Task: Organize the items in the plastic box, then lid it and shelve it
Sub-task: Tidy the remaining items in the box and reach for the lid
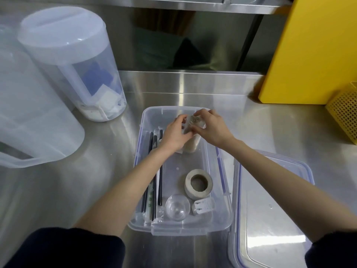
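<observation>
A clear plastic box [224, 207] stands open on the steel counter in front of me. Both hands are over its far end. My left hand [174, 135] and my right hand [211, 128] together grip a stack of small clear plastic packets [192, 122], held above a pale bag [190, 147] lying in the box. Along the left wall lie several black and wrapped straws [154, 190]. Near the front sit a roll of tape [199, 183], a small clear dome cup [177, 209] and a white clip piece [203, 206]. The box's lid [270, 209] lies flat to the right.
Two translucent lidded pitchers stand at the left, one [77, 70] holding blue and white packets, the other [32, 117] nearer me. A yellow board [313, 55] leans at the back right beside a yellow perforated basket [345, 117]. A steel shelf edge [193, 2] runs overhead.
</observation>
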Available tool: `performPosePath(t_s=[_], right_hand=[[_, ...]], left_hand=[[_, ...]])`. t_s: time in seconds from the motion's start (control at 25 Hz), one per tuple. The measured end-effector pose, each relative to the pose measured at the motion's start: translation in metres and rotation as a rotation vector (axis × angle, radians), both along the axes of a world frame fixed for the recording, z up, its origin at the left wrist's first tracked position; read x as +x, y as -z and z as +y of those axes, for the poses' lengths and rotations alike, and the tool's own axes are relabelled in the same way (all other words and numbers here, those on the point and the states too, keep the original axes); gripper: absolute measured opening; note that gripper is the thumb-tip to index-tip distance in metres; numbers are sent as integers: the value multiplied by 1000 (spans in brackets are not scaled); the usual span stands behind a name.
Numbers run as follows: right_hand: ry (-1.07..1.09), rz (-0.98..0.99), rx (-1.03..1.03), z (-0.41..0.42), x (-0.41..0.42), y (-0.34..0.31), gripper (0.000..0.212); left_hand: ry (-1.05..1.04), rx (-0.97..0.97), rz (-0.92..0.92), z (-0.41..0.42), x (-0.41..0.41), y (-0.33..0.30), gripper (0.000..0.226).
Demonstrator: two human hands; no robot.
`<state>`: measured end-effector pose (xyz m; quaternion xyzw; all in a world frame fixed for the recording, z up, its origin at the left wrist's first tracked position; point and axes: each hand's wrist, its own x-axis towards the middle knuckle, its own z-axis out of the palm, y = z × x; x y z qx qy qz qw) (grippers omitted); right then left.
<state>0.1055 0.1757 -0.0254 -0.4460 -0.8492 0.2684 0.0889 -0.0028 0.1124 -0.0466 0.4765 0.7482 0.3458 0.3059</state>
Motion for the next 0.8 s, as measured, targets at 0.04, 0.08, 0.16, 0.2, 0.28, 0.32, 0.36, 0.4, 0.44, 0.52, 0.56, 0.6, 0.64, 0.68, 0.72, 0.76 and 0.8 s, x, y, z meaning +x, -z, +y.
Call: performPosePath(t_s=[0.04,0.08,0.16,0.2,0.28,0.32,0.36,0.4,0.44,0.52,0.56,0.6,0.64,0.68,0.72,0.76,0.8], right_hand=[[-15,16,-7,-1,-3,0,42],[-31,21,-5,-3,-5,0,41],[-54,41,-19,-8,-11,-1,40],[-57,56,-42,-12,-14,-1,39],[-60,64,-93,-22,-19,1,39],[-66,60,-104,-25,-22,2,39],[-75,53,-116,-27,-25,3,39],[-84,41,-129,-29,-28,5,39],[-91,21,-144,-30,-29,6,39],[-95,-17,-195,-30,-30,10,39],[-92,-31,-227,-30,-29,13,41],[-90,-48,-250,-31,-28,17,42],[-92,-67,-261,-32,-27,21,44],[-94,-88,-275,-32,-25,24,44],[-94,-101,-302,-31,-23,26,44],[-92,-108,-346,-30,-22,28,43],[-92,-118,-398,-31,-20,30,42]], left_hand=[[-3,-1,18,-4,-4,-2,54],[-2,-11,32,-8,-8,-4,55],[-6,-45,58,-17,-15,-6,55],[-8,-64,92,-22,-17,-6,54],[-15,-103,150,-33,-21,-4,49],[-24,-108,151,-37,-23,-3,45],[-32,-109,142,-40,-25,-2,40],[-36,-117,135,-44,-25,-1,38],[-40,-128,129,-46,-25,0,40],[-39,-166,113,-50,-23,3,47],[-24,-181,109,-52,-22,5,46],[-3,-197,112,-54,-21,8,43],[20,-215,118,-56,-20,11,40],[46,-228,131,-56,-20,13,39],[71,-239,152,-56,-20,16,39],[90,-253,181,-57,-19,19,40],[106,-276,210,-58,-18,20,42]])
